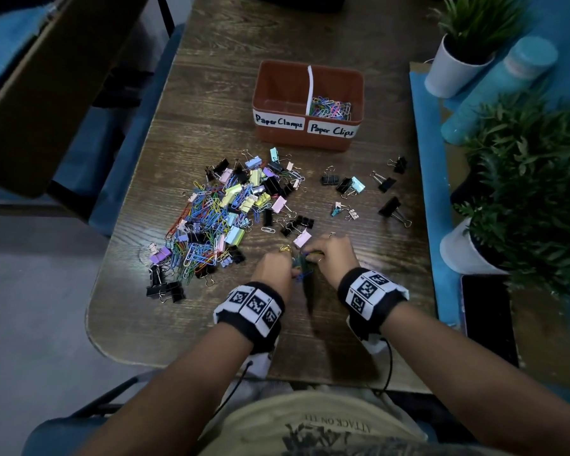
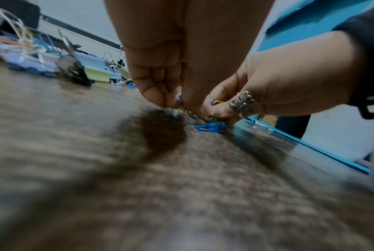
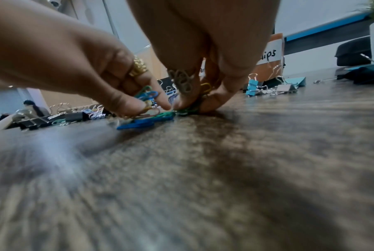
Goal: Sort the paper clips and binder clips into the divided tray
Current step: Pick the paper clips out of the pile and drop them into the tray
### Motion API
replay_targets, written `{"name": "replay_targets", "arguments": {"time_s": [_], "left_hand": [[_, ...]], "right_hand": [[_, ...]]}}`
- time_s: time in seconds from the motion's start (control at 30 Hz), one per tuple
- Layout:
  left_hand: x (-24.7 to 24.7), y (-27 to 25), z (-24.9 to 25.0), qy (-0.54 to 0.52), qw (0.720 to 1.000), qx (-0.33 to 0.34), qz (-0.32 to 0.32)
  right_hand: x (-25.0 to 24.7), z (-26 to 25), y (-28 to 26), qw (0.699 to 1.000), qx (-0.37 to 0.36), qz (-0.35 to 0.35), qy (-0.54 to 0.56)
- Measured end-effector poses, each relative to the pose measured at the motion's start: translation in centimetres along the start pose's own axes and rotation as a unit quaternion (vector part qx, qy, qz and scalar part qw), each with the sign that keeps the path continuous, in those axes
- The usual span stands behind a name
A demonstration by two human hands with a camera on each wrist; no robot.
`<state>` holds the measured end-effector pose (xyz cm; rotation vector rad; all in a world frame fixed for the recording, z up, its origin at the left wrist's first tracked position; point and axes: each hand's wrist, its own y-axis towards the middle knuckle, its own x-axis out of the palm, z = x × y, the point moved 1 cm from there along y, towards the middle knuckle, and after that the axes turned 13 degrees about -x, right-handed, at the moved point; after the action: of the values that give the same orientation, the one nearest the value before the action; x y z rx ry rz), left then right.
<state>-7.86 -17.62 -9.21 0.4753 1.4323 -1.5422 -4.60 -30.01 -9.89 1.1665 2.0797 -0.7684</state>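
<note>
A brown divided tray (image 1: 277, 83) stands at the back of the table; its right half, labelled Paper Clips, holds coloured paper clips (image 1: 331, 108), and the left half, labelled Paper Clamps, looks empty. A big mixed pile of paper clips and binder clips (image 1: 224, 212) lies centre-left. Several binder clips (image 1: 352, 185) are scattered to the right. Near the front, my left hand (image 1: 290, 269) and right hand (image 1: 313, 256) meet fingertip to fingertip over a small bunch of paper clips (image 3: 169, 114). The left hand pinches green and blue clips (image 3: 146, 94); the right hand pinches green ones (image 3: 189, 109). A blue paper clip (image 2: 211, 128) lies on the table under them.
Potted plants (image 1: 468, 51) and a teal bottle (image 1: 500, 80) stand on a blue mat along the right edge, with a dark phone (image 1: 487, 317) near the front right. A cardboard box (image 1: 46, 87) overhangs at the left. Bare wood (image 1: 310, 340) lies between my wrists and the table's front edge.
</note>
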Motion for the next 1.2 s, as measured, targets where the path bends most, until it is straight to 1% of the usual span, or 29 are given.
{"name": "replay_targets", "arguments": {"time_s": [0.1, 0.17, 0.23, 0.3, 0.37, 0.47, 0.57, 0.6, 0.67, 0.77, 0.9, 1.0, 1.07, 1.2], "left_hand": [[-0.3, 0.4, 0.5, 0.009, 1.0, -0.004, -0.011], [-0.6, 0.1, 0.7, 0.069, 0.997, 0.011, -0.013], [-0.8, -0.3, 0.4, 0.115, 0.993, 0.036, 0.013], [-0.8, -0.6, -0.2, 0.141, 0.987, 0.063, 0.039], [-0.8, -0.7, -1.0, 0.159, 0.983, 0.077, 0.052], [-1.1, -0.6, -2.0, 0.166, 0.983, 0.066, 0.039], [-1.1, -0.1, -2.6, 0.144, 0.988, 0.047, -0.008], [-1.1, 0.0, -2.8, 0.137, 0.99, 0.04, -0.015], [-1.1, 0.1, -3.2, 0.127, 0.991, 0.034, -0.012], [-1.2, -0.5, -3.2, 0.144, 0.988, 0.049, 0.007], [-1.2, -0.9, -3.3, 0.163, 0.984, 0.065, 0.027], [-1.1, -1.1, -3.5, 0.163, 0.985, 0.059, 0.012], [-0.9, -1.5, -3.4, 0.167, 0.984, 0.054, 0.017], [-0.1, -2.2, -3.7, 0.133, 0.991, 0.022, 0.002]], "right_hand": [[0.1, -0.2, -0.6, 0.999, -0.03, -0.021, 0.004], [0.2, -0.2, -1.0, 0.998, -0.05, -0.032, 0.011], [0.3, 0.0, -1.2, 0.997, -0.06, -0.044, 0.007], [0.4, 0.1, -1.4, 0.997, -0.06, -0.057, 0.0], [0.7, 0.0, -1.8, 0.995, -0.063, -0.074, -0.012], [1.0, 0.0, -2.3, 0.992, -0.066, -0.099, -0.04], [1.3, 0.0, -2.4, 0.986, -0.086, -0.112, -0.084], [1.5, 0.0, -2.4, 0.983, -0.091, -0.125, -0.095], [1.9, 0.1, -2.6, 0.979, -0.095, -0.135, -0.117], [2.4, 0.1, -3.0, 0.974, -0.104, -0.135, -0.15], [1.9, -0.7, -3.7, 0.97, -0.09, -0.147, -0.17], [1.9, -0.9, -4.0, 0.97, -0.071, -0.153, -0.173], [2.2, -1.0, -4.0, 0.959, -0.079, -0.162, -0.219], [2.9, -1.9, -4.2, 0.915, -0.125, -0.193, -0.332]]}}
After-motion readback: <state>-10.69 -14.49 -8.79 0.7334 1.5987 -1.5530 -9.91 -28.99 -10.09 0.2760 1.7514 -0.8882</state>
